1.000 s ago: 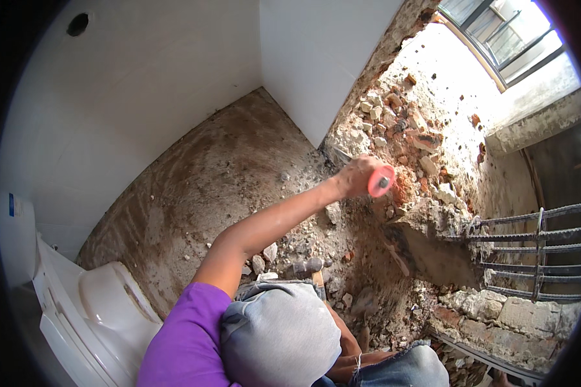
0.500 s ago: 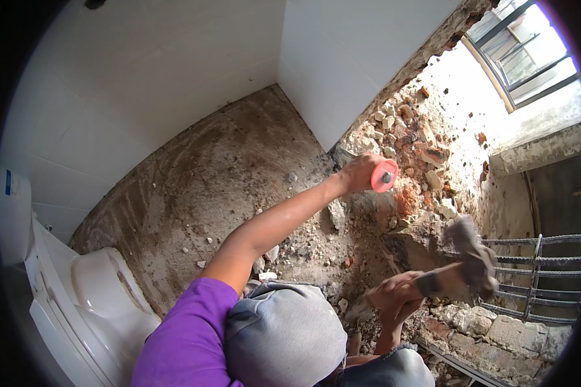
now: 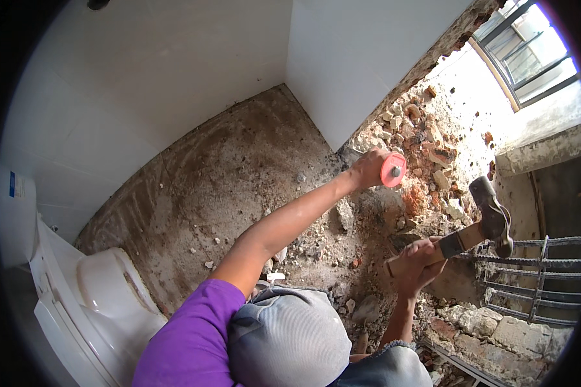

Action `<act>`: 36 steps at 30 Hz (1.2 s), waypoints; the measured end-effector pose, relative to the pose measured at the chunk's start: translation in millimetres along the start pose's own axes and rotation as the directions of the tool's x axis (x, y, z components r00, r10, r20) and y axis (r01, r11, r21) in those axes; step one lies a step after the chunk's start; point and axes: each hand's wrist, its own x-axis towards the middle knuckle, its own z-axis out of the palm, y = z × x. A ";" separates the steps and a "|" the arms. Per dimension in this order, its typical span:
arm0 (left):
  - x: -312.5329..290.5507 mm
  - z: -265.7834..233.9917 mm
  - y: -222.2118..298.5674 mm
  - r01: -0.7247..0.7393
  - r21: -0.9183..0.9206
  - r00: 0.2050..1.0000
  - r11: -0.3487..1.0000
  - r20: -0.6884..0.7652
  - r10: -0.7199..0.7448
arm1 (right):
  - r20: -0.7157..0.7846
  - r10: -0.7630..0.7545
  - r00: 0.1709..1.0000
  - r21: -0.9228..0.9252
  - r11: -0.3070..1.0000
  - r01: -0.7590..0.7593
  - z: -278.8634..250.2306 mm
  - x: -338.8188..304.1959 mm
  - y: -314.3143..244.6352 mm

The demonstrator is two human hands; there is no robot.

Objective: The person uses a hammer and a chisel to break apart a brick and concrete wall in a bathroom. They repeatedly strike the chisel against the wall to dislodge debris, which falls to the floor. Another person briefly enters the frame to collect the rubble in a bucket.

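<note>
My left hand (image 3: 369, 169) is closed around a chisel (image 3: 394, 170) with a round, salmon-red hand guard. The chisel's dark struck end shows in the middle of the guard; its shaft and tip are hidden beneath. It stands by the broken lower edge of the wall, over the rubble. Lower and to the right, my right hand (image 3: 419, 263) grips a hammer (image 3: 494, 219) by its wooden handle, which has a dark band near the neck. The hammer's worn steel head is raised to the right of the chisel, apart from it.
Broken brick and plaster rubble (image 3: 432, 148) lies beside the cut pale wall panel (image 3: 355, 64). Bare steel bars (image 3: 541, 277) cross an opening at the right, above a broken brick ledge (image 3: 497, 329). A white toilet (image 3: 113, 284) stands at the left; a window (image 3: 529, 51) is at upper right.
My right hand has moved up and to the right, with the hammer head rising farther away from me. My left hand keeps its hold on the chisel; the whole view has shifted slightly.
</note>
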 end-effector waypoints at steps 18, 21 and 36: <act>12.2 7.4 -14.4 0.082 -0.113 0.993 0.990 -0.075 -0.090 | 0.207 0.424 0.882 -0.317 0.882 -0.350 9.2 24.4 26.8; 14.2 5.3 -0.4 0.281 0.060 0.949 0.958 0.127 -0.287 | 0.073 0.548 0.833 -0.266 0.816 -0.513 -4.6 2.8 27.2; 2.0 9.7 10.4 0.311 0.034 0.937 0.950 0.158 -0.312 | 0.063 0.323 0.944 -0.082 0.945 -0.318 -35.5 -58.2 -4.2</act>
